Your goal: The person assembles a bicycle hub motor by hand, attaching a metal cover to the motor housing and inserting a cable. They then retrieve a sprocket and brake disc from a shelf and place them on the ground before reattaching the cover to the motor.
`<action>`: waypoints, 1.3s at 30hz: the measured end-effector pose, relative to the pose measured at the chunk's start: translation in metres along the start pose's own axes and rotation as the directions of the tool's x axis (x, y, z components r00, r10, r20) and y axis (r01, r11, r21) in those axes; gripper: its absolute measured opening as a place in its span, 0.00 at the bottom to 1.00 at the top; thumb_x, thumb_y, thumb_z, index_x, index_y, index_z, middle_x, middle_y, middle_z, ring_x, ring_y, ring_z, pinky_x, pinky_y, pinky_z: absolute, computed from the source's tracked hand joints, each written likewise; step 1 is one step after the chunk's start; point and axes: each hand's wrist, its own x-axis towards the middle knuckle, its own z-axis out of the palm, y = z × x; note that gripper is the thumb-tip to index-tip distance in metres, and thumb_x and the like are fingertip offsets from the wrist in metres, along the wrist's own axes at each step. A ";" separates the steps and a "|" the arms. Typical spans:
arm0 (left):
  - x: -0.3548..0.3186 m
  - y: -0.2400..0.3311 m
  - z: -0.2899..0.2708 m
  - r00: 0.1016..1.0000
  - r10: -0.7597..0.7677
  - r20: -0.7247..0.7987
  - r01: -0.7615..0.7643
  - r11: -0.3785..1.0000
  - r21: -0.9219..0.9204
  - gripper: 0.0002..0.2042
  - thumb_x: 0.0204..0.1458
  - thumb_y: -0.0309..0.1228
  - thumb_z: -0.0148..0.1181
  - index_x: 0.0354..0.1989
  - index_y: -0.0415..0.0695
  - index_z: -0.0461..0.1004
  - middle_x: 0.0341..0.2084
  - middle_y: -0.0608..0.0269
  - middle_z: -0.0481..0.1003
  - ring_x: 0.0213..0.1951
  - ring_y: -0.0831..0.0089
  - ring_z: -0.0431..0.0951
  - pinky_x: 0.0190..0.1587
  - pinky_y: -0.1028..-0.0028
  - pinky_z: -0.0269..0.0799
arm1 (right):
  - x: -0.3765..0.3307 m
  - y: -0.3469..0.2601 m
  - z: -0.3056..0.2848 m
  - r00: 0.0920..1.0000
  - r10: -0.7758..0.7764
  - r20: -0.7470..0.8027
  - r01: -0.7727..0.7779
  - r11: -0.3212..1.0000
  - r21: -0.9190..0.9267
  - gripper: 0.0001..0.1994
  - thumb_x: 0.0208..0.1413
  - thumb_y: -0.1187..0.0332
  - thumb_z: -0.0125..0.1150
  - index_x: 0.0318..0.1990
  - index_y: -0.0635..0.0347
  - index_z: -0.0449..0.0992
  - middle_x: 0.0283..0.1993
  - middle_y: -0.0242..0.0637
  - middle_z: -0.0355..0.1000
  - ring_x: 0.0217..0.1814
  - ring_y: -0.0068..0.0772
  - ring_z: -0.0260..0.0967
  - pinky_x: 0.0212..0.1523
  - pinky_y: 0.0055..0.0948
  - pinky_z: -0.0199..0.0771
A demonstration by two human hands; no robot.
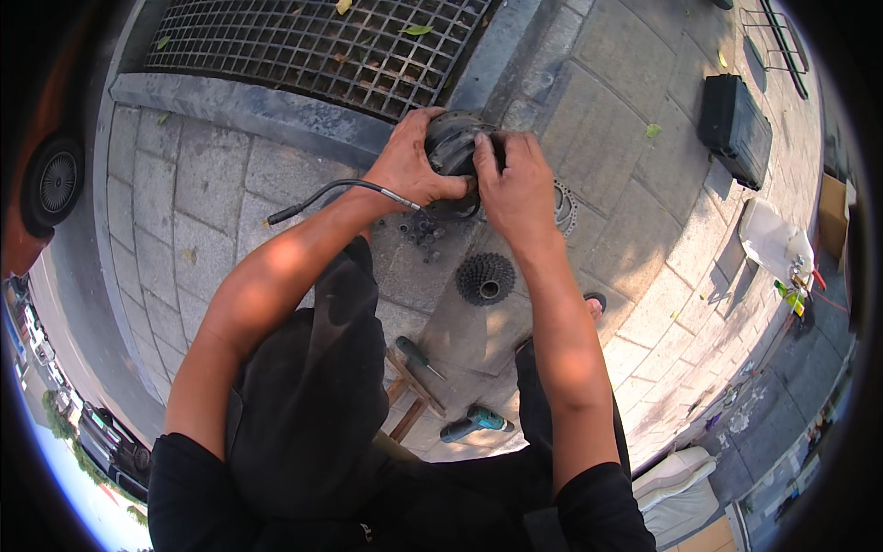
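Between my two hands is a dark, round metal hub [449,147], which looks like a bicycle hub motor. My left hand [409,166] wraps its left side, thumb toward me. My right hand [515,184] grips the right side, with the thumb on the face. A black cable [336,187] with a silver sleeve runs out leftward across my left wrist. Just below the hub, several small dark metal parts [425,237] lie on the paving. Nearer me stands a black sprocket cassette [485,279]. A perforated disc [567,210], like a brake rotor, is partly hidden behind my right wrist.
A screwdriver [418,357] and a teal-and-black power drill [476,423] lie between my legs, near a wooden frame [412,405]. Ahead is a stone-edged metal grate [322,46]. A black case [734,129] stands at right. Parked cars, including a red one [23,248], are at left.
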 end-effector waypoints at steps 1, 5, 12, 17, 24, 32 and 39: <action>-0.001 -0.002 0.001 1.000 0.007 -0.005 -0.007 1.000 -0.017 0.51 0.32 0.40 0.81 0.68 0.33 0.62 0.60 0.45 0.71 0.62 0.59 0.74 0.64 0.65 0.71 | 0.001 -0.005 -0.002 0.999 0.045 0.005 -0.045 0.999 0.014 0.11 0.61 0.67 0.65 0.42 0.67 0.78 0.41 0.54 0.75 0.42 0.60 0.76 0.45 0.47 0.78; 0.000 -0.005 0.000 0.999 0.041 -0.020 -0.041 0.999 0.002 0.51 0.32 0.40 0.81 0.68 0.34 0.61 0.60 0.45 0.71 0.61 0.59 0.74 0.63 0.65 0.72 | 0.005 -0.009 -0.004 0.999 0.044 0.018 -0.045 0.999 0.021 0.10 0.62 0.67 0.64 0.42 0.68 0.77 0.41 0.55 0.75 0.43 0.61 0.76 0.44 0.47 0.77; 0.001 0.000 -0.002 1.000 -0.001 0.027 0.003 0.997 -0.081 0.52 0.34 0.39 0.82 0.69 0.35 0.61 0.60 0.46 0.71 0.62 0.60 0.74 0.64 0.65 0.71 | 0.010 0.009 -0.004 0.985 -0.129 0.114 0.141 0.984 -0.109 0.12 0.65 0.65 0.62 0.38 0.69 0.75 0.41 0.58 0.74 0.40 0.63 0.73 0.42 0.48 0.75; -0.004 0.007 -0.015 0.991 -0.071 0.114 0.103 0.946 -0.306 0.51 0.36 0.42 0.84 0.68 0.33 0.63 0.59 0.45 0.73 0.61 0.60 0.75 0.65 0.64 0.70 | 0.017 0.037 -0.028 0.891 0.415 0.184 -0.448 0.869 0.208 0.19 0.70 0.56 0.59 0.50 0.68 0.79 0.51 0.51 0.80 0.47 0.46 0.78 0.51 0.38 0.76; 0.017 -0.019 -0.034 0.982 -0.048 0.185 0.105 0.943 -0.314 0.48 0.39 0.38 0.84 0.70 0.34 0.64 0.60 0.49 0.74 0.63 0.62 0.74 0.68 0.67 0.67 | 0.020 0.075 0.000 0.750 0.221 0.624 -0.599 0.628 0.497 0.39 0.62 0.52 0.70 0.71 0.73 0.63 0.68 0.50 0.69 0.69 0.39 0.67 0.69 0.34 0.66; 0.047 -0.060 -0.055 0.952 -0.174 0.250 0.281 0.819 -0.500 0.52 0.40 0.43 0.84 0.72 0.32 0.63 0.66 0.42 0.70 0.67 0.54 0.70 0.68 0.61 0.67 | -0.007 0.057 0.039 0.695 0.390 0.604 -0.718 0.405 0.566 0.36 0.59 0.57 0.73 0.67 0.72 0.65 0.59 0.45 0.74 0.57 0.34 0.73 0.50 0.33 0.76; 0.048 -0.053 -0.059 0.930 -0.292 0.222 0.365 0.799 -0.478 0.55 0.39 0.45 0.85 0.71 0.26 0.60 0.65 0.36 0.69 0.66 0.54 0.71 0.66 0.63 0.70 | -0.027 0.024 0.055 0.615 0.522 0.591 -0.761 0.197 0.618 0.29 0.63 0.60 0.71 0.60 0.72 0.64 0.54 0.46 0.75 0.48 0.39 0.80 0.49 0.40 0.81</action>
